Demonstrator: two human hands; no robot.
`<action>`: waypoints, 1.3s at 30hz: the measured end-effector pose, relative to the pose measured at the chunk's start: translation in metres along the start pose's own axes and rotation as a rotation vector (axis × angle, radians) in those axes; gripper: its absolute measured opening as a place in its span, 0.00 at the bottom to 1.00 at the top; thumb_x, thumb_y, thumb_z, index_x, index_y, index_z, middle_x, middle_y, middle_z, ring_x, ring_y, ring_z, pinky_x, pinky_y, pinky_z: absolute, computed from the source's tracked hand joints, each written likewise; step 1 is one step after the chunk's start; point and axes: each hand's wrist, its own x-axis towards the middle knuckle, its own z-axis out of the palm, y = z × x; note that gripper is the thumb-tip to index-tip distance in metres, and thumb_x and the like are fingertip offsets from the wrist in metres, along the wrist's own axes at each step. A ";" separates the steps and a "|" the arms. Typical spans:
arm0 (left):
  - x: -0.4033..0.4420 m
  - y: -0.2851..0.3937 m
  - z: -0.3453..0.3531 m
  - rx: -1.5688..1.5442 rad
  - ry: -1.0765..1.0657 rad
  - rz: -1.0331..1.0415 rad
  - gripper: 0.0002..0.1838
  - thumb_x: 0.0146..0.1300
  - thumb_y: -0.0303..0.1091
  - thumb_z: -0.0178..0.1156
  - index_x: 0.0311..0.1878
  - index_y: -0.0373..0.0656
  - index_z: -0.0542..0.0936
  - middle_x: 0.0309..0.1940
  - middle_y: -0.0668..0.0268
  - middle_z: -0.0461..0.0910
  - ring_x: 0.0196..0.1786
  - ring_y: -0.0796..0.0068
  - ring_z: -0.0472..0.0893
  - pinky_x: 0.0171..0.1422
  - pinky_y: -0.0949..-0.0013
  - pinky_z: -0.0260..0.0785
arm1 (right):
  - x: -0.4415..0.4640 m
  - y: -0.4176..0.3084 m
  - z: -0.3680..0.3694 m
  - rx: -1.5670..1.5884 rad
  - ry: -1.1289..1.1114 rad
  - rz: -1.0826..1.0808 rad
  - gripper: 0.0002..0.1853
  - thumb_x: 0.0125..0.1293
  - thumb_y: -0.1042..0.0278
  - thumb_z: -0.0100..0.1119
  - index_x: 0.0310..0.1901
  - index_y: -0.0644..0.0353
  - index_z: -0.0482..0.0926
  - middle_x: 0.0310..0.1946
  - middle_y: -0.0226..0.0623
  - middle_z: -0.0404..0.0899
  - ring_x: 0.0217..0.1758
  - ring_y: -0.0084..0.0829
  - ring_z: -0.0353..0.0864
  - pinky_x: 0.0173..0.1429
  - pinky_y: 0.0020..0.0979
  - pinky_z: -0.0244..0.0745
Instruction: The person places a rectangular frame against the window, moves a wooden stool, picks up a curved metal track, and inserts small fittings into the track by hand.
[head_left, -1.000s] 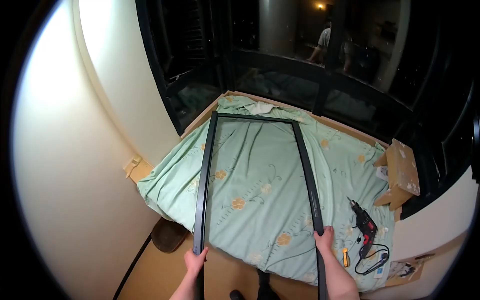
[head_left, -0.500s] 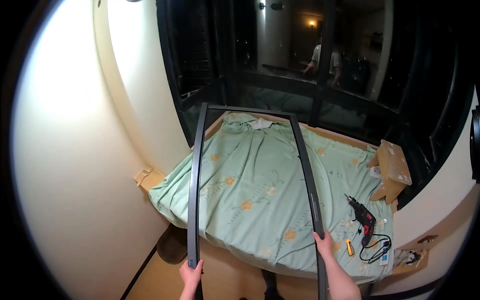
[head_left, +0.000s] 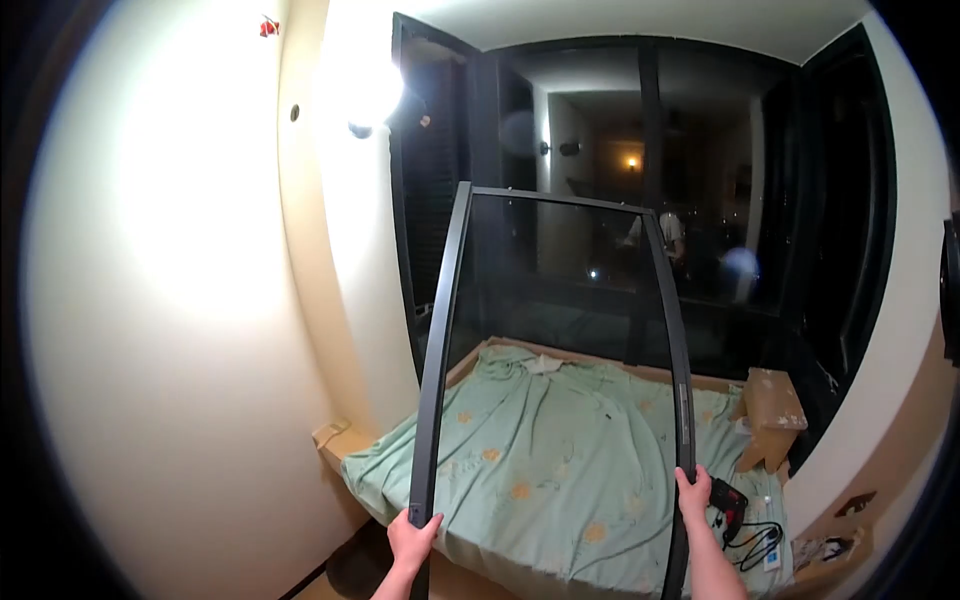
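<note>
A tall dark frame (head_left: pixel 432 400) stands up in front of me, its top bar level with the lower window area; green cloth and window show through it. My left hand (head_left: pixel 412 540) is wrapped round the lower part of its left side bar. Round the right side bar, a little higher up, my right hand (head_left: pixel 693 492) is closed. The bottom of the frame is out of view. Just right of my right hand lies a black and red power drill (head_left: pixel 730 505) with its cord, partly hidden by the hand.
Green flowered cloth (head_left: pixel 560 470) covers the window ledge. A small wooden stool (head_left: pixel 775 410) is at its right end. Dark windows (head_left: pixel 580 130) rise behind, beside a bright lamp (head_left: pixel 375 95) on the left. A brown rounded object (head_left: pixel 358 565) lies on the floor at lower left.
The view has tilted upward, showing the ceiling and lamp. Both hands keep hold of the frame, which has tipped more upright and now stands against the windows in view. The yellow-handled tool has left sight.
</note>
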 end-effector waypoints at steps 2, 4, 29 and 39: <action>0.032 0.016 0.014 -0.086 -0.029 0.001 0.20 0.48 0.46 0.75 0.27 0.39 0.79 0.19 0.64 0.82 0.24 0.69 0.83 0.34 0.65 0.74 | 0.041 0.007 0.014 0.093 -0.016 -0.014 0.30 0.63 0.59 0.69 0.57 0.76 0.73 0.47 0.53 0.81 0.50 0.40 0.82 0.54 0.35 0.74; 0.068 0.037 0.030 -0.169 -0.066 0.039 0.19 0.48 0.44 0.76 0.30 0.39 0.79 0.18 0.65 0.82 0.24 0.72 0.83 0.33 0.67 0.73 | 0.081 0.009 0.034 0.133 0.024 -0.044 0.27 0.62 0.59 0.69 0.52 0.75 0.75 0.44 0.50 0.82 0.47 0.39 0.82 0.52 0.36 0.74; 0.501 0.174 0.167 -0.411 0.298 0.251 0.23 0.67 0.48 0.63 0.25 0.38 0.75 0.17 0.67 0.75 0.22 0.76 0.75 0.30 0.66 0.67 | 0.435 -0.181 0.364 0.279 0.004 -0.346 0.32 0.66 0.59 0.66 0.63 0.74 0.69 0.60 0.56 0.74 0.64 0.48 0.74 0.67 0.37 0.67; 0.611 0.158 0.159 -0.467 0.374 0.351 0.15 0.67 0.41 0.65 0.34 0.38 0.76 0.22 0.70 0.77 0.27 0.81 0.75 0.34 0.72 0.67 | 0.500 -0.204 0.536 0.510 -0.194 -0.278 0.37 0.69 0.57 0.63 0.71 0.71 0.59 0.68 0.55 0.66 0.72 0.42 0.65 0.73 0.36 0.61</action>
